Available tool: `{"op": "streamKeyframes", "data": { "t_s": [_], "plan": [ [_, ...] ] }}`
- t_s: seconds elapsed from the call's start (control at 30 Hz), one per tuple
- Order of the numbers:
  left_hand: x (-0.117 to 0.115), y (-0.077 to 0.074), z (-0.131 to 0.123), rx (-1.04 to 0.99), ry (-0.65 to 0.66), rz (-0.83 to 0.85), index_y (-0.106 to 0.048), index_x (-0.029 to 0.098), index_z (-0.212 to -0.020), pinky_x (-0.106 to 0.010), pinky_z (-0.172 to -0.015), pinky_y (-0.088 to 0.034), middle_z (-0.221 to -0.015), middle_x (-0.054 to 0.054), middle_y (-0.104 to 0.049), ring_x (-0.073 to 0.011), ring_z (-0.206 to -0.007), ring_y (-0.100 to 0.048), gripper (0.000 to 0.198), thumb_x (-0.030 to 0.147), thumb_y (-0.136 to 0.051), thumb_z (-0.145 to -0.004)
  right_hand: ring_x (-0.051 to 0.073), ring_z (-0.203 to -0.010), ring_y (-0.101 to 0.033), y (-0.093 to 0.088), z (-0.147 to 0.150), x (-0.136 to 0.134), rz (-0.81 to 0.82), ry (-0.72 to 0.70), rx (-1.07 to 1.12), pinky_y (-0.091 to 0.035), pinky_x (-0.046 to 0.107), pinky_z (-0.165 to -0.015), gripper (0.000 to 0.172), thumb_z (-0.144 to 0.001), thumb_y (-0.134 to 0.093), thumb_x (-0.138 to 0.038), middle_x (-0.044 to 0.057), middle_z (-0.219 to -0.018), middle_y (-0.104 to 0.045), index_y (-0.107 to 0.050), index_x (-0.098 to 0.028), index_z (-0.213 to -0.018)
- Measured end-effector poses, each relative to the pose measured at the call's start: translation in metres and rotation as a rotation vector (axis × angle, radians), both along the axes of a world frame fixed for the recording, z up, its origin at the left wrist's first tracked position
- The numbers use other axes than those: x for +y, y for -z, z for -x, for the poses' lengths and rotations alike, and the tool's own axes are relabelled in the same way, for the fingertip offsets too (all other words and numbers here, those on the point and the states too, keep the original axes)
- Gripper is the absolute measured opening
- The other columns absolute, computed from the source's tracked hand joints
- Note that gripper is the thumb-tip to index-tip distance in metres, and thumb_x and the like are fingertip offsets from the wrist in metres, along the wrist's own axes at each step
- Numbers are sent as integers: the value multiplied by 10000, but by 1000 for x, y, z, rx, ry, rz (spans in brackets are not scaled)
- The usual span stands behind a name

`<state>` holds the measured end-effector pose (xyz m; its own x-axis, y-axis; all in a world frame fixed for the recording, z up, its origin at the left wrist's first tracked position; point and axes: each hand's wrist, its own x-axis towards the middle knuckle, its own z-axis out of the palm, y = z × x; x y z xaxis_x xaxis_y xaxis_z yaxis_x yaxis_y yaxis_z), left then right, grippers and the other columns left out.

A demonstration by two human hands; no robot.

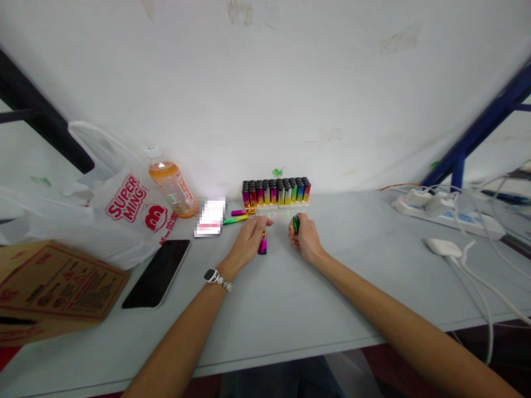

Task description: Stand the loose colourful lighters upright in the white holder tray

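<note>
My left hand (249, 240), with a watch (212, 276) at its wrist, is bent low over the table. Its fingers are closed around the upper end of a purple and orange lighter (263, 245), whose black end points toward me. In my right hand (307, 239) a green lighter (296, 223) with a dark top is gripped by curled fingers. Beyond both hands, several rows of shiny multicoloured lighters (276, 192) stand upright, black tops up, in a pale holder (293, 204). Left of them lie a loose purple lighter (243, 212) and a green-yellow lighter (235, 220).
On the left are a white blurred packet (211, 216), a drink bottle (172, 182), a plastic bag (120, 210), a black phone (157, 273) and a cardboard box (62, 287). A power strip (448, 213) and a white charger (443, 247) with cables lie right. A wall stands behind.
</note>
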<state>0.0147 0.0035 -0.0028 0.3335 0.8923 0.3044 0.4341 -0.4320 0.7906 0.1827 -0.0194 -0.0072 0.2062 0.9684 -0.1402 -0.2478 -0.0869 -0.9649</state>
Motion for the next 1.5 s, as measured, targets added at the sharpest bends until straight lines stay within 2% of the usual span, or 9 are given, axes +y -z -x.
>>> {"op": "streamKeyframes", "data": {
  "t_s": [0.17, 0.3, 0.43, 0.63, 0.8, 0.93, 1.1, 1.27, 1.5],
  "plan": [
    [0, -1, 0, -1, 3, -11, -685, 180, -998, -404, -1030, -468, -1042, -81, -708, -228, -1055, -641, 515, 509, -290, -1011, 89, -397, -297, 0, -1, 0, -83, -108, 78, -243, 233, -373, 559, -814, -492, -720, -63, -462, -344, -562, -198, -628],
    [0, -3, 0, 11, 9, -25, -685, 177, -988, -408, -1030, -465, -1051, -82, -709, -228, -1053, -639, 513, 499, -286, -1015, 101, -504, -458, 2, -3, 0, -246, -148, -18, -421, 236, -482, 482, -744, -677, -668, -42, -583, -500, -594, -194, -730],
    [1, -3, -1, 16, 3, -24, -680, 179, -969, -408, -1015, -476, -1027, -80, -709, -227, -1031, -641, 509, 498, -287, -1014, 97, -426, -428, 5, -1, -5, -257, -169, -194, -323, 235, -415, 454, -781, -672, -631, -43, -552, -555, -487, -221, -717],
    [0, -2, -1, 25, -2, -19, -680, 181, -968, -403, -989, -486, -1018, -79, -705, -226, -1012, -640, 500, 494, -292, -1008, 104, -500, -385, 6, 1, -10, -342, -34, -427, -293, 237, -495, 332, -847, -606, -471, -72, -523, -424, -451, -224, -689],
    [-1, -4, -2, 27, -8, -19, -684, 187, -966, -395, -1000, -479, -1011, -69, -704, -222, -1011, -637, 482, 478, -302, -1008, 115, -529, -386, 11, -2, -5, -340, 33, -447, -299, 246, -525, 191, -829, -544, -333, -67, -542, -406, -466, -225, -692],
    [0, -3, -3, 49, -3, -42, -679, 185, -963, -403, -983, -484, -997, -74, -698, -224, -995, -634, 472, 466, -304, -1011, 113, -515, -373, 15, -1, -2, -332, 25, -414, -293, 244, -511, 221, -854, -551, -380, -70, -542, -412, -467, -228, -716],
    [5, -6, 10, 227, 68, -190, -669, 195, -1016, -444, -1050, -437, -1099, -88, -672, -262, -1119, -590, 330, 490, -594, -888, 120, -523, -458, 11, -2, -2, -383, -119, -318, -387, 250, -543, 308, -912, -529, -531, -67, -599, -494, -477, -236, -840],
    [3, -16, 32, 413, 136, -109, -621, 206, -1204, -493, -1104, -398, -1297, -117, -614, -333, -1262, -528, 712, 573, -822, -629, 173, -864, -585, 3, -20, 7, -555, -26, -571, -471, 294, -764, 294, -876, -617, -494, 48, -930, -622, -611, -201, -857],
    [2, -15, 31, 555, 188, -33, -594, 223, -1282, -493, -1120, -361, -1355, -104, -589, -323, -1287, -503, 712, 497, -829, -668, 147, -628, -581, -2, -63, 35, -522, 38, -782, -456, 285, -608, 293, -828, -666, -407, 21, -823, -665, -658, -199, -1034]
  ]
}}
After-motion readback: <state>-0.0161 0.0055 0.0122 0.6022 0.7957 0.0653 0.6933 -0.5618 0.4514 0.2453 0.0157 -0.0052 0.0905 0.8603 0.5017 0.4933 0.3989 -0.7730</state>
